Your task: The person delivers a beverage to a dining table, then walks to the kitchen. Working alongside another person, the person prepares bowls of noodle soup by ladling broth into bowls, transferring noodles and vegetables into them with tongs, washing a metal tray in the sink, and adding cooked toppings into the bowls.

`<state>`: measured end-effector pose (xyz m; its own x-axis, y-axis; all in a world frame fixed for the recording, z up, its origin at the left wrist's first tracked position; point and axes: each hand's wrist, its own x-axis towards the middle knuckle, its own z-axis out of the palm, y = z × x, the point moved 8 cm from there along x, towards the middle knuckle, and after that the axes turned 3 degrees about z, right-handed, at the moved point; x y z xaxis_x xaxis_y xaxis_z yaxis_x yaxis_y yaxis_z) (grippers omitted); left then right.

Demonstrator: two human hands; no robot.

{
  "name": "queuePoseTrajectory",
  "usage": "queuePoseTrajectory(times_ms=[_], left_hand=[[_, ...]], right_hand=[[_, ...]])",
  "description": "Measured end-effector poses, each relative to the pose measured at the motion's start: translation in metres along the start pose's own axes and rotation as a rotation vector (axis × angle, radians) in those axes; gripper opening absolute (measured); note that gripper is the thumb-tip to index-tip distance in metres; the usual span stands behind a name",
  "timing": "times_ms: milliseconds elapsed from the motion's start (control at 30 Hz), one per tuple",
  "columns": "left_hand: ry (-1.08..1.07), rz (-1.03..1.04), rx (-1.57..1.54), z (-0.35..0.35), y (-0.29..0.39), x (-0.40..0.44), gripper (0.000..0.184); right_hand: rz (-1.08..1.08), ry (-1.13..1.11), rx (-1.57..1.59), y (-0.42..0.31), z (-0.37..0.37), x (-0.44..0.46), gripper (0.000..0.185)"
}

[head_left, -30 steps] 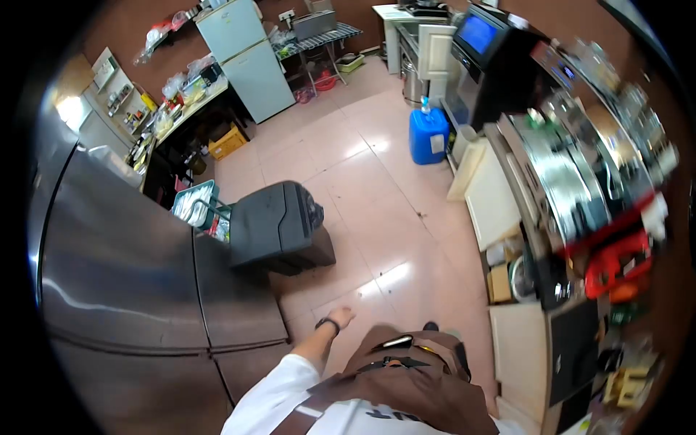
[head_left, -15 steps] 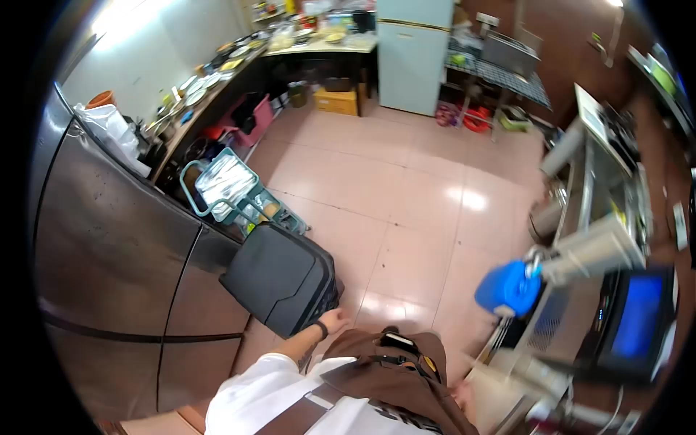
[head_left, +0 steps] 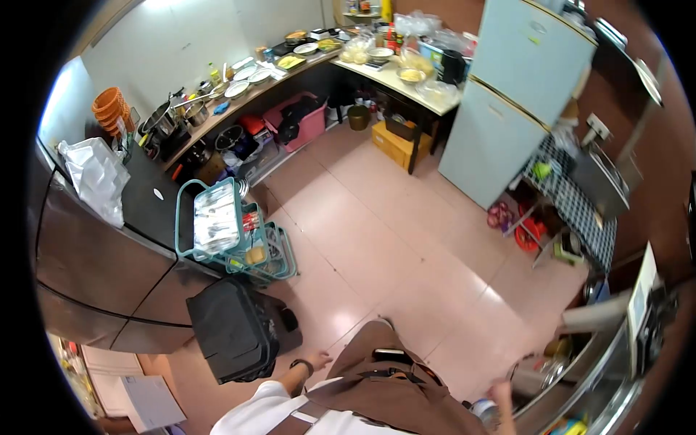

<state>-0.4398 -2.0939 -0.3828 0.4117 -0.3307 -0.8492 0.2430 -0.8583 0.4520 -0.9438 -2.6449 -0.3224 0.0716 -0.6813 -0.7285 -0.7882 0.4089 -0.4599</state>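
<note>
Where the black bin [head_left: 232, 330] is positioned on the floor [head_left: 355, 243] beside the left hand [head_left: 317, 360], whose grip is held loosely open, clearance should be allowed. Whether anything is gripped by the right hand [head_left: 500, 394] cannot be told.

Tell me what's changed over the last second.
The view has moved forward and swung left: the black bin sits lower in the picture, the pale blue fridge further right. The right hand has come into fuller view; whether it holds anything is unclear. The left hand stays near the bin, seemingly empty. Bin and fridge haven't moved.
</note>
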Motion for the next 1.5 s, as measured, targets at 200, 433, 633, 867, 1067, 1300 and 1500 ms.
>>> queuePoseTrajectory(times_ms=[200,433,633,867,1067,1300,1500], left_hand=[[0.072,-0.124,-0.182,-0.04,0.073,0.15,0.053],[0.36,0.379,-0.231,-0.318,0.453,0.289,0.05],[0.598,0.69,-0.232,-0.621,0.723,0.343,0.044],[0.806,0.7,-0.075,-0.884,0.875,0.436,0.039],[1.13,0.832,0.144,-1.149,0.945,0.476,0.04],[1.096,0.457,0.358,-1.467,0.997,0.647,0.027],[0.777,0.166,0.49,-1.562,1.002,0.763,0.045]], right_hand=[[-0.485,0.18,0.247,-0.422,-0.048,0.187,0.015],[-0.37,-0.356,-0.483,-0.67,0.238,0.257,0.033],[-0.276,-0.551,-0.529,-0.851,0.43,0.377,0.044],[-0.766,-0.548,-0.771,-1.29,0.629,0.397,0.039],[-1.208,-0.547,-0.789,-1.671,0.811,0.237,0.037],[-1.18,-0.611,-0.474,-1.854,0.97,0.187,0.035],[-1.054,-0.795,-0.51,-1.923,1.027,0.183,0.035]])
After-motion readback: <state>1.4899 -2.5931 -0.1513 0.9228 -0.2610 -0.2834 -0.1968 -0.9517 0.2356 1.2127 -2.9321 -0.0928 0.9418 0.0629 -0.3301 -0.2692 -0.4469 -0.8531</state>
